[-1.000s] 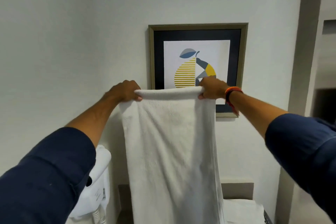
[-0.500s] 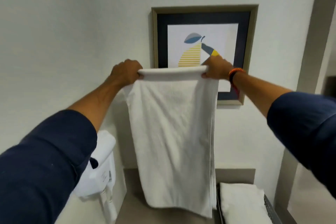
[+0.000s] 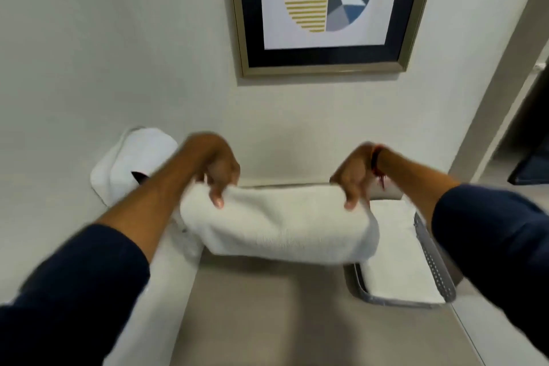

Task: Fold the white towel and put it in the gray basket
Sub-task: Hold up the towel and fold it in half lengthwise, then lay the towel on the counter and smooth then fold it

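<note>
The white towel (image 3: pixel 279 224) is bunched into a short, thick fold and hangs in the air above the beige counter. My left hand (image 3: pixel 218 171) grips its top left corner and my right hand (image 3: pixel 353 177) grips its top right corner, fingers curled over the edge. The gray basket (image 3: pixel 435 264) stands on the counter at the right, partly behind the towel's right end. Another folded white towel (image 3: pixel 395 249) lies inside it.
A white wall-mounted hair dryer (image 3: pixel 130 163) hangs on the left wall beside my left forearm. A framed picture (image 3: pixel 326 9) hangs on the back wall above. The beige counter (image 3: pixel 267 315) spreads below the towel. A doorway opens at the far right.
Both hands came down from chest height to just above the counter. The towel, which hung long, is now gathered into a short fold. The view tilted downward.
</note>
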